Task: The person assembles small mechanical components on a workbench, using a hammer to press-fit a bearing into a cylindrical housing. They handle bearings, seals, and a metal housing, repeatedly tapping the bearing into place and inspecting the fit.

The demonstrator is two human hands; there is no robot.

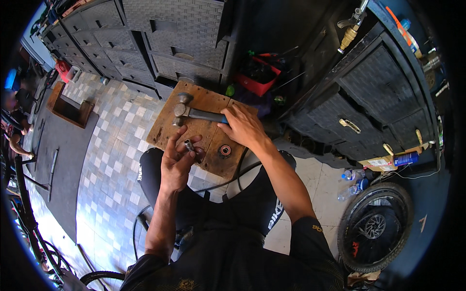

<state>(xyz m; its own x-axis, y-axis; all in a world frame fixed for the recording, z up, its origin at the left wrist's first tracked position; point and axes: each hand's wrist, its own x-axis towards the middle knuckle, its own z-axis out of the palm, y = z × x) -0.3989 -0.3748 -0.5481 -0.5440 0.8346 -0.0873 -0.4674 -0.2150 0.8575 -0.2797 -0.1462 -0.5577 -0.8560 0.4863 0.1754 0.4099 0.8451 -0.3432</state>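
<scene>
A hammer (206,115) with a steel head and a dark handle with a blue end lies across a worn wooden block (162,127) in front of me. My right hand (242,126) is closed around the handle's end. Left of it, my left hand (177,157) holds a small hollow metal cylinder (189,145), like a socket, between thumb and fingers, just over the block's near edge. A ring-shaped part (224,151), like a bearing with a coppery rim, rests on the block beneath my right wrist.
Dark woven-pattern drawers (187,31) stand ahead, a dark cabinet (374,92) to the right. A red box (259,82) of tools sits behind the block. A bicycle wheel (374,227) and plastic bottles (353,182) are at right. At far left, a person's arm (18,145) shows near a mat (65,160).
</scene>
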